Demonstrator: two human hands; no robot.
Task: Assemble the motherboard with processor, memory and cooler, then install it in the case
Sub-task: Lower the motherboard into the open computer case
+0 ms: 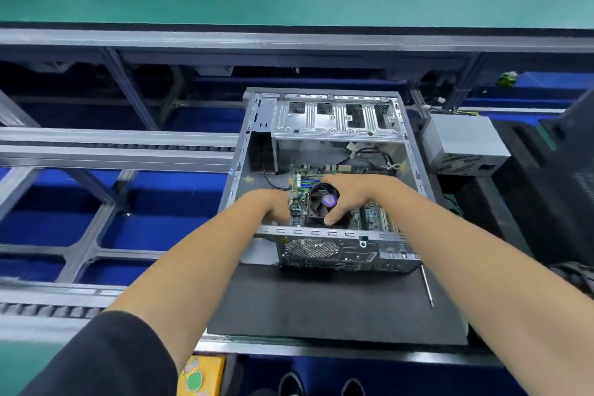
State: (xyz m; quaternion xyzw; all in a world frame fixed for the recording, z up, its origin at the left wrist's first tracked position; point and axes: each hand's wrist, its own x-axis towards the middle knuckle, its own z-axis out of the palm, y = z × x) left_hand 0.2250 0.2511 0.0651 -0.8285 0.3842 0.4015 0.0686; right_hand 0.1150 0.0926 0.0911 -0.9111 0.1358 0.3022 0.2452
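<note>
Two hands are down inside the case right now, so this looks like the seating step. The right hand (345, 194) has its grip curled over the black round cooler fan with the purple centre sticker (324, 201), thumb on the near side and fingers over the far edge. The left hand (273, 206) is at the board's left edge, but I honestly can't tell whether its fingers are pinching the board or just resting there, since they're tucked out of sight.

The green motherboard with cooler already fitted (369, 214) sits low in the open grey steel tower case (321, 125), which lies on its side on a black mat (321, 305) on the desk.

My take: don't lift by the fan alone. Slide the board toward the rear panel so the ports meet the cutouts, keep the loose black cables (369, 154) out from underneath, then line up the standoffs. A long silver screwdriver (427, 286) lies ready just beside the case.
</note>
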